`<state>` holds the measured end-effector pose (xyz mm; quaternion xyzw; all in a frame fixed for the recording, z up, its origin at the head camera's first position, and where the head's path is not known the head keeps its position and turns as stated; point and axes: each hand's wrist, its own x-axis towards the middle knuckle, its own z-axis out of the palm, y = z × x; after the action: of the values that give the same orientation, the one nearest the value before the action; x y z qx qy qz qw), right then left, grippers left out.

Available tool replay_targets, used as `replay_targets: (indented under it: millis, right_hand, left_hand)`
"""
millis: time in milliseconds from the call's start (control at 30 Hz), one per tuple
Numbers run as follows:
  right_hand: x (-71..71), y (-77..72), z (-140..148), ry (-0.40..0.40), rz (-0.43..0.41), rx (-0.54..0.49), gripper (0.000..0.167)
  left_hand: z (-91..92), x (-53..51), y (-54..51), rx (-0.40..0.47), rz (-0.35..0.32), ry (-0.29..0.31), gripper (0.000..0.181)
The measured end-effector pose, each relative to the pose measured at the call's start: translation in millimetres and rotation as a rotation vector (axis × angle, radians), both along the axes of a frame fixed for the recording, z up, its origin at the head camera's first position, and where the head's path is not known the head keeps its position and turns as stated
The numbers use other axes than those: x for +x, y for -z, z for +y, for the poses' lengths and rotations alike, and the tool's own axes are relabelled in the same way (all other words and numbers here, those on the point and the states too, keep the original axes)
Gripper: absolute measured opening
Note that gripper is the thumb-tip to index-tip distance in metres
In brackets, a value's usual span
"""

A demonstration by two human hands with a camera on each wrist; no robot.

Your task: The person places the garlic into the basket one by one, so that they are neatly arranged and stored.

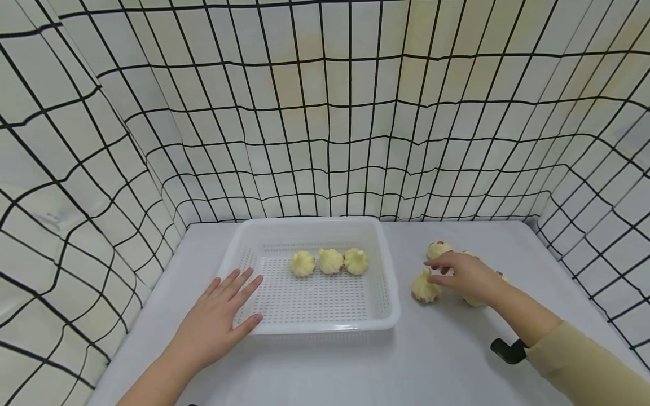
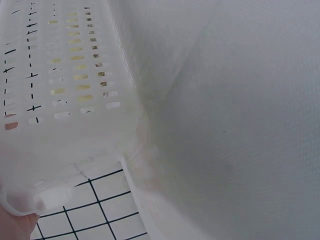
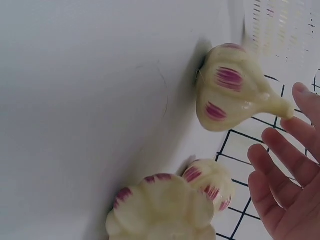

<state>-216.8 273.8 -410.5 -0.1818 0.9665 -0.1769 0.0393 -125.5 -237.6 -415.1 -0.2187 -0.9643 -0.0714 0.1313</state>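
A white perforated plastic basket (image 1: 325, 326) holds a row of three pale-yellow garlic bulbs, the middle one (image 1: 330, 261) close to its right neighbour. My left hand (image 1: 215, 318) lies with spread fingers over the basket's front-left corner; the left wrist view shows the basket's slotted wall (image 2: 60, 135) and part of that hand. To the right of the basket, my right hand (image 1: 469, 276) reaches to a garlic bulb (image 1: 424, 288) with purple streaks. Its thumb and index finger are at the stem tip, the other fingers loosely bent. Whether they touch the stem is unclear.
More garlic bulbs lie around and partly under my right hand, one behind it (image 1: 438, 249) and another large one (image 3: 162, 212) in the right wrist view. A black-grid net (image 1: 350, 124) over white walls encloses the white table (image 1: 325, 372) at the back and sides.
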Motion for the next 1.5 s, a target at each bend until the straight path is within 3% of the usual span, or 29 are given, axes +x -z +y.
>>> replay_targets:
  millis: [367, 600, 1033, 1500]
  right_hand:
    - [-4.0, 1.3, -7.4, 0.019, -0.032, -0.007, 0.038]
    - [-3.0, -6.1, -6.6, 0.024, -0.035, 0.003, 0.031]
    - [-2.9, -49.5, -3.8, 0.044, 0.008, -0.046, 0.032]
    - [-23.7, -86.8, -38.7, 0.049, 0.014, -0.084, 0.031]
  left_hand:
    - [1.0, -2.6, 2.7, -0.010, -0.001, -0.005, 0.071]
    - [-0.2, -0.9, -0.2, -0.017, -0.028, -0.018, 0.071]
    - [1.2, -0.6, -0.9, -0.011, -0.019, -0.009, 0.070]
    - [1.2, 0.1, -2.2, -0.009, -0.036, -0.004, 0.069]
